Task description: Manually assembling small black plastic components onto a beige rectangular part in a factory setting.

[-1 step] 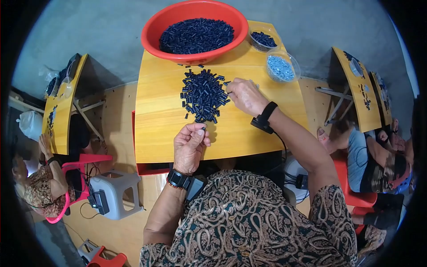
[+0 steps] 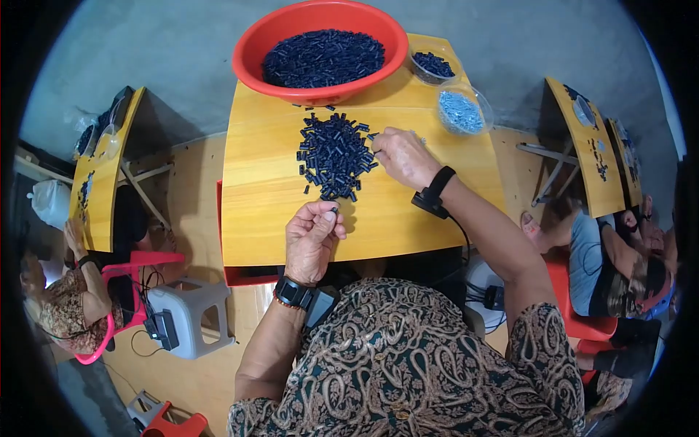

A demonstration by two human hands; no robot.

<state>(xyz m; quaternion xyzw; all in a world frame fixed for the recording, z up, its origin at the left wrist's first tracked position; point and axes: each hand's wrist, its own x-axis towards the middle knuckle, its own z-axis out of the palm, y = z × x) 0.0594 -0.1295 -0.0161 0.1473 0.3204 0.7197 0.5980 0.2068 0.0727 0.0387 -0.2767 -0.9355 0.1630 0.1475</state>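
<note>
The left hand pinched one small dark piece in a closed grip above the yellow table. The right hand had its fingertips closed on a piece at the right edge of the loose pile, which lay just below the red bowl.

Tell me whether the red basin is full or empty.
Partly full. The red basin stands upright at the far edge of the yellow table, and a mound of small dark pieces covers its bottom, below the rim.
</note>
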